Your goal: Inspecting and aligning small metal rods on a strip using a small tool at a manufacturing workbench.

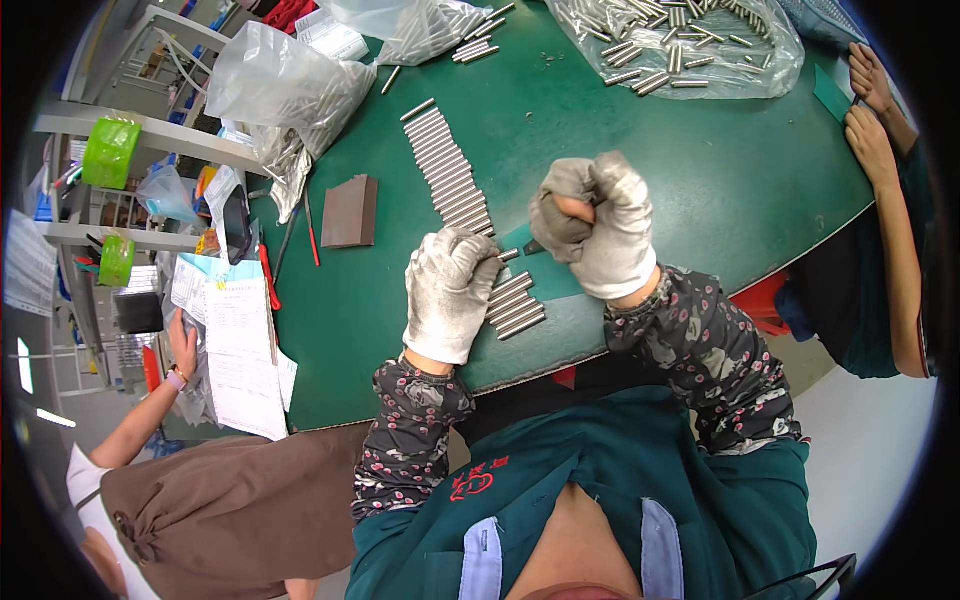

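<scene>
My left hand (448,295), in a whitish work glove, is closed on a short metal pin (509,255) whose end sticks out past the fingers. Opposite it, my right hand (600,225) is gloved too and curled around a small dark tool (533,247). The tool's flat tip points toward the pin, and the rest of it is hidden in the fist. A long row of steel pins (447,170) lies side by side beyond my left hand. Several more pins (515,308) lie together just right of that hand, near the table's front edge.
A brown block (350,211) stands on the green table (560,130), near red-handled pliers (267,275) and papers (240,350). Plastic bags (690,50) of pins lie at the back. Other people's hands (868,110) are at the far right and left (183,345).
</scene>
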`<state>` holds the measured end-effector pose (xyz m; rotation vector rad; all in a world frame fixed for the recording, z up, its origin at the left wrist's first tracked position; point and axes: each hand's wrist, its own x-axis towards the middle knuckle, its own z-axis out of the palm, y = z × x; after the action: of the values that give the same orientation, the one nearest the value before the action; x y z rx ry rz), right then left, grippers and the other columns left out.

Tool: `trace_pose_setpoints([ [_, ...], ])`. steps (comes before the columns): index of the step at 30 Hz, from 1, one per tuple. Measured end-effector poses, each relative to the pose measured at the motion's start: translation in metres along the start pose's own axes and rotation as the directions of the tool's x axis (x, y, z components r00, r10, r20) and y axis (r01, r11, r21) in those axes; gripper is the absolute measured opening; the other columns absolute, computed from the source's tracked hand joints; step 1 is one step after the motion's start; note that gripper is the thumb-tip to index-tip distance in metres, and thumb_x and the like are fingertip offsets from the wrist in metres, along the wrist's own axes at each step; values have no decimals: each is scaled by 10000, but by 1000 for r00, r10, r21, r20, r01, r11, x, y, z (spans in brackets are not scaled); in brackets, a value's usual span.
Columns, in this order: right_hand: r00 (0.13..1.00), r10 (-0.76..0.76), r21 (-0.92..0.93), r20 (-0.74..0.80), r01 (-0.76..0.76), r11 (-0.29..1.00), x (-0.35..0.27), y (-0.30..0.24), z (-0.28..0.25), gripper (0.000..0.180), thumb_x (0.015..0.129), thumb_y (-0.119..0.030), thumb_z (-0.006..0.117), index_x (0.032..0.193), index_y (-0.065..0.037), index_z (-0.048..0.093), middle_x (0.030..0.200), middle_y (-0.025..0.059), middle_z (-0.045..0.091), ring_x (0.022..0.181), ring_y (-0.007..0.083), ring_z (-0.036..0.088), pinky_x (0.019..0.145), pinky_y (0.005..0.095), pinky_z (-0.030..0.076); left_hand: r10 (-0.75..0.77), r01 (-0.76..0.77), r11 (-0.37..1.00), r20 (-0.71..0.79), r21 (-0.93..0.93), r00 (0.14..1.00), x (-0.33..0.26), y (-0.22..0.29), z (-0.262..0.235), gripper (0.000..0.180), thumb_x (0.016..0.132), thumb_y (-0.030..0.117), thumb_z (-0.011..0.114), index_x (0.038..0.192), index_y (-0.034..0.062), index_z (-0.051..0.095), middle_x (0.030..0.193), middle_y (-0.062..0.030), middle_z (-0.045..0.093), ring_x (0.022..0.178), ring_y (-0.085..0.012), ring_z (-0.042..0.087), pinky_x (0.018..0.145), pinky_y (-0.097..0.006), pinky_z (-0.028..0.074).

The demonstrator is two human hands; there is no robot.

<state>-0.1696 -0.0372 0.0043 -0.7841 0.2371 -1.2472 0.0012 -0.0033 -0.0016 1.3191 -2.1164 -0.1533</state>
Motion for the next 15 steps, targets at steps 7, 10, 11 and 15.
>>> trace_pose_setpoints([
  [7,999,-25,25,-33,26,999,1,1,3,457,857,-483,382,559,-142,318,476,-42,259,407,67,237,379,222,175,-18,18,1000,-9,-17,1000,1,2,0,163,629,64,678,766,93,594,785,-43,578,771,-245,547,670,-355,435],
  [10,999,-32,30,-30,33,999,0,2,3,452,859,-478,383,563,-143,314,481,-43,260,407,64,235,378,220,174,-11,11,1000,19,13,1000,1,0,0,162,627,59,679,757,91,588,782,-44,577,769,-246,546,669,-354,435],
  [11,999,-35,24,-35,36,999,1,2,4,451,859,-477,385,564,-144,312,484,-43,262,407,62,233,376,219,172,-11,10,1000,22,21,1000,1,0,0,162,628,60,679,758,92,588,782,-44,577,769,-246,546,671,-354,435],
  [15,992,-24,-43,-123,18,999,3,1,9,534,827,-562,366,511,-141,271,427,-23,229,367,101,218,349,243,178,-5,4,1000,23,21,1000,0,-3,0,160,632,62,678,761,95,590,783,-43,576,769,-247,545,674,-354,435],
])
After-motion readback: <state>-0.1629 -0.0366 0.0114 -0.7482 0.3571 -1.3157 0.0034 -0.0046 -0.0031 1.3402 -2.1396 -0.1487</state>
